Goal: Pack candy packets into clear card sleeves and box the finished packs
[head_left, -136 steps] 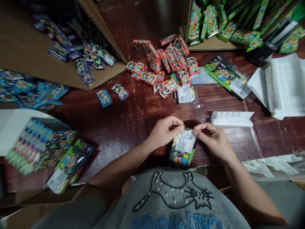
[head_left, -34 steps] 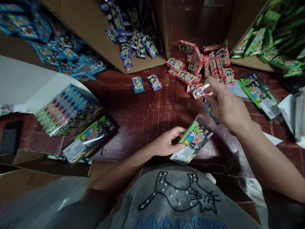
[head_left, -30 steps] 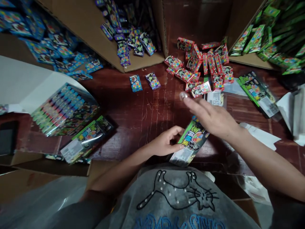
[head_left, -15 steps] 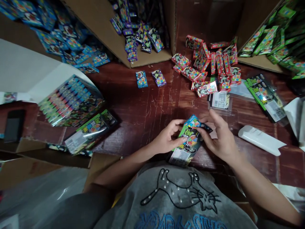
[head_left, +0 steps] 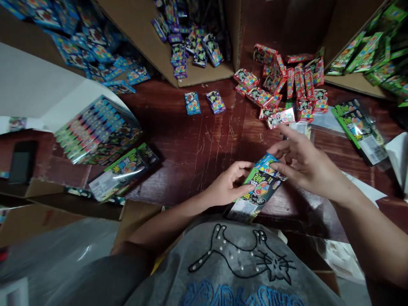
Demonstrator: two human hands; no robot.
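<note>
- Left hand pinches the green packet at lower centre; right hand, fingers spread, rests on its upper end
- Red packets lie scattered at upper right

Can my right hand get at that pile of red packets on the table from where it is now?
Probably yes. The right hand is open, fingers spread, touching the green packet, and only bare table lies between it and the red packets.
</note>
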